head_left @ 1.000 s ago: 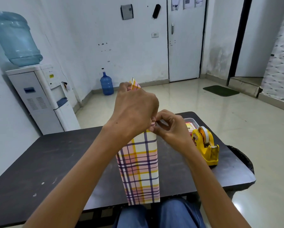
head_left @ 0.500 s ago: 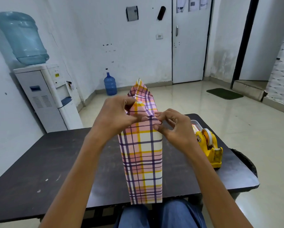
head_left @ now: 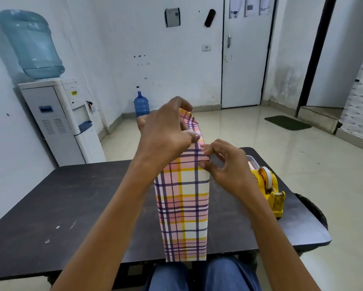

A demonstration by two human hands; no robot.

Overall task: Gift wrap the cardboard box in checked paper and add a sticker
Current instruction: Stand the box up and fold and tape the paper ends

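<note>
The box wrapped in pink, yellow and purple checked paper [head_left: 184,211] stands upright on end at the near edge of the dark table [head_left: 67,206]. Its top paper rises in a pointed flap [head_left: 192,122]. My left hand [head_left: 165,133] grips that flap from the left, fingers curled over its tip. My right hand [head_left: 224,162] pinches the paper's fold at the box's upper right corner. The cardboard itself is hidden under the paper. No sticker is visible.
A yellow tape dispenser [head_left: 268,190] sits on the table right of the box, with a clear plastic container [head_left: 253,161] behind it. A water dispenser [head_left: 56,114] stands at the left wall. My knees in blue jeans [head_left: 197,276] are under the table edge.
My left hand has risen from the fold line up onto the pointed flap and covers its tip. My right hand stays pinching the upper right corner. The box has not shifted.
</note>
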